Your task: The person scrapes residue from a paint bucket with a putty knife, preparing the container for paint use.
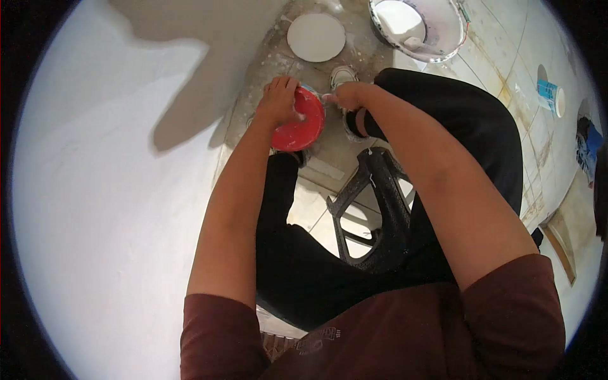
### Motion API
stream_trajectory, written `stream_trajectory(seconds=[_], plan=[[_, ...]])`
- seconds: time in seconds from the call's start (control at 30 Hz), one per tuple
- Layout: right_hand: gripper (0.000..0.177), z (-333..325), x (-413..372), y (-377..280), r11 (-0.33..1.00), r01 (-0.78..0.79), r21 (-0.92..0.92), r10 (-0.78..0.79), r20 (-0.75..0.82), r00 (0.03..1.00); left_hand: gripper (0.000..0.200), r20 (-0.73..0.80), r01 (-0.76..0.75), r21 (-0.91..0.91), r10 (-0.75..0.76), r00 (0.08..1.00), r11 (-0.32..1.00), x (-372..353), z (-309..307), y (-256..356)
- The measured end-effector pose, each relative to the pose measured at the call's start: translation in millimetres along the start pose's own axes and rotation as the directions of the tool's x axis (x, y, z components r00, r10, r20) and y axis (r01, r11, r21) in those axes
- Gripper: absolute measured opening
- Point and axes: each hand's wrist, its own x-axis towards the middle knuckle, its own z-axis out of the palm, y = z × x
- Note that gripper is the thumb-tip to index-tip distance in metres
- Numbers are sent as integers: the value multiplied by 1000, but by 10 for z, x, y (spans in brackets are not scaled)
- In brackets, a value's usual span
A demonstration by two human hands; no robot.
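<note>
A pale wall (95, 221) fills the left side and meets a tiled, stained floor (506, 47). Between the person's legs stands a black stool (383, 209). Farther ahead, a large bucket (448, 30) holds something white, and a white disc (316, 38) lies on the floor near it. The red container (307, 132) is low in front of the stool, close to the feet; whether its red face is a lid or an inner surface is unclear.

Of the hands, the left (279, 101) grasps the container's edge, its thumb over the red face. The right (347, 96) is curled at the opposite edge; I cannot tell whether it grips the rim or something small.

The step in hand looks like steadying the container while working at its rim. The next move seems to call for a firm left hold and a controlled right hand.
</note>
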Motion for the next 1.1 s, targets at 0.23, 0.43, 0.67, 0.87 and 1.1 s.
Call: stream_trajectory(seconds=[0.23,0.43,0.67,0.87,1.1], plan=[[68,200,-21,-27,998,-4,70,17,-188,982,46,-421,268,-314,-386,821,911,177,373,68],[78,-36,9,-122,944,-165,287,174,-4,985,65,-347,870,-190,-860,374,455,-339,436,150],[80,230,-59,-83,992,-101,69,113,-205,972,73,-230,808,-356,-882,411,469,-531,523,166],[82,51,0,-68,992,-61,-110,39,-187,982,70,-234,823,-328,-884,405,464,-529,597,100],[82,407,-6,178,1000,23,8,-22,-75,997,72,-178,801,-261,-842,509,539,-526,561,79]])
